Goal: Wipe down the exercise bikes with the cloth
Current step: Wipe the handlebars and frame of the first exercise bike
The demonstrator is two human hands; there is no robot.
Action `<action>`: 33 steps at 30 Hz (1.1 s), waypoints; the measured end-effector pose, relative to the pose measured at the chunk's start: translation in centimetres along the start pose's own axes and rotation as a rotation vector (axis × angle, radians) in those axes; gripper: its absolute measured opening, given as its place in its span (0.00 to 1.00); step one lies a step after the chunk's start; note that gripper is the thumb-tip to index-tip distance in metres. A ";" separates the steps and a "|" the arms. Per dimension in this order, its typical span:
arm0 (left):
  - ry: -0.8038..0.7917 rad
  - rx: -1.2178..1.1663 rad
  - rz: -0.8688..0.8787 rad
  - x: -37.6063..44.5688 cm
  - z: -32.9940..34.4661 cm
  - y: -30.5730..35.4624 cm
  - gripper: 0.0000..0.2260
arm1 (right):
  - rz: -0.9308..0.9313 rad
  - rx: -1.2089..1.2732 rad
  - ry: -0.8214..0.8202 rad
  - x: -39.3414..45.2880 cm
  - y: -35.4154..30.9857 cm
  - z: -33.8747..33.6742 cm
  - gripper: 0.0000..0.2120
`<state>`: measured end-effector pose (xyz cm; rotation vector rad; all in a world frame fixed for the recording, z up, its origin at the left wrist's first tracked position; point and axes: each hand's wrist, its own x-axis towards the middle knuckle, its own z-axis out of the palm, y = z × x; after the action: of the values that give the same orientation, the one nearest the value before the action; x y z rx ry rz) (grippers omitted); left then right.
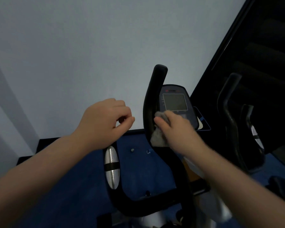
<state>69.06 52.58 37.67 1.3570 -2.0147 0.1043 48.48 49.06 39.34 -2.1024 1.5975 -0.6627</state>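
An exercise bike stands in front of me with a black curved handlebar (152,96) and a console (175,102) with a grey screen. My right hand (174,127) holds a grey cloth (159,137) pressed against the upright part of the handlebar, just left of the console. My left hand (105,119) hovers in the air left of the handlebar, fingers curled loosely with thumb and forefinger touching, holding nothing. A silver grip sensor (111,167) on the left handlebar branch lies below my left wrist.
A pale wall fills the upper view. The floor (138,165) is blue carpet. A dark mirror or window (253,63) on the right shows a second handlebar (229,116). A black baseboard runs along the wall.
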 end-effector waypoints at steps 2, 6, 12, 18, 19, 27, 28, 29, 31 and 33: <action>0.013 0.024 0.020 0.0 0.1 -0.1 0.14 | 0.049 0.068 0.008 0.9 -0.3 -1.2 0.13; 0.058 0.088 0.025 -0.1 0.5 -0.2 0.13 | 0.090 0.158 0.240 1.5 -3.3 3.4 0.21; 0.009 0.137 0.163 0.2 0.0 -0.5 0.14 | -0.092 -0.302 0.074 -3.5 -0.8 1.8 0.23; -0.185 0.183 0.462 2.0 -0.9 -0.9 0.13 | 0.137 0.031 -0.061 0.0 -2.3 0.6 0.26; -0.202 0.185 0.467 2.1 -0.8 -1.0 0.13 | 0.135 0.041 0.040 -0.4 -2.3 1.9 0.24; -0.122 0.198 0.397 1.5 -0.2 -0.9 0.14 | -0.039 -0.066 0.146 -4.4 0.4 2.6 0.18; -0.127 0.204 0.380 1.5 -0.2 -0.9 0.14 | -0.031 -0.005 0.121 -4.6 0.7 2.4 0.18; -0.134 0.208 0.369 1.4 -0.2 -0.8 0.15 | -0.017 0.070 0.097 -4.8 1.1 2.2 0.16; -0.148 0.206 0.360 1.4 -0.3 -0.8 0.15 | 0.006 0.178 0.070 -5.2 1.9 1.7 0.14; -0.151 0.203 0.348 1.3 -0.4 -0.6 0.15 | 0.033 0.232 0.072 -5.8 2.6 1.5 0.13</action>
<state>69.51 51.46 38.50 1.1464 -2.4074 0.3823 46.02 54.08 35.93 -1.8997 1.5094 -0.8763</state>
